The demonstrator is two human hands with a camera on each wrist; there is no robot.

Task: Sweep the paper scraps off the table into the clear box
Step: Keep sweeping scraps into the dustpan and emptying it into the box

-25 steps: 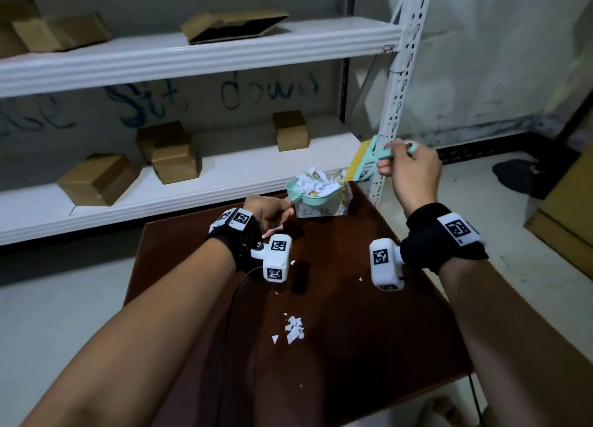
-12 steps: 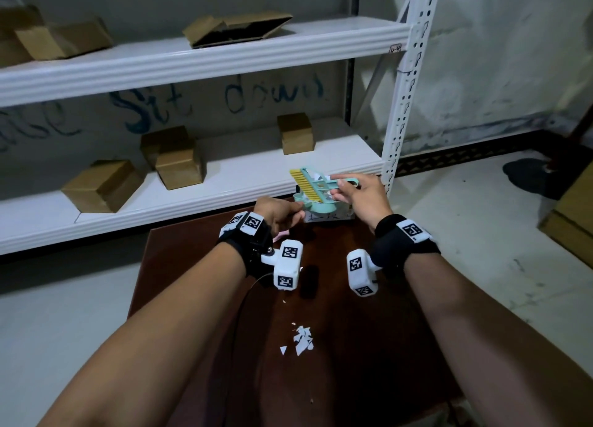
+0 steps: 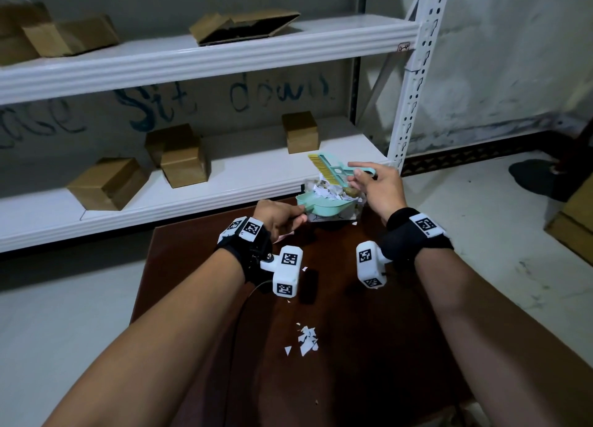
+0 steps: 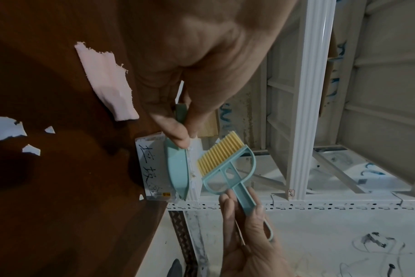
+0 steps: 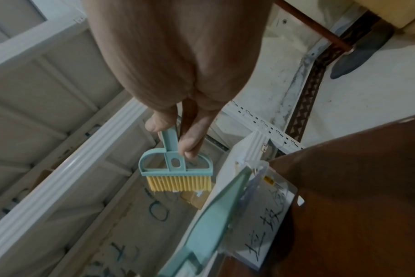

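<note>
- Dustpan (image 3: 324,208), gripped by left hand (image 3: 278,216), now tips over clear box (image 3: 356,213); scraps inside
- Right hand (image 3: 380,187) has lifted brush (image 3: 333,170), pinching its handle
- Scrap pile (image 3: 307,340) remains on table (image 3: 369,330); another sweep needed

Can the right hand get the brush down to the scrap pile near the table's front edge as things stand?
Probably yes. The right hand holds the brush up over the clear box, and the dark tabletop between there and the scrap pile looks bare; only the left forearm lies close beside it.
</note>
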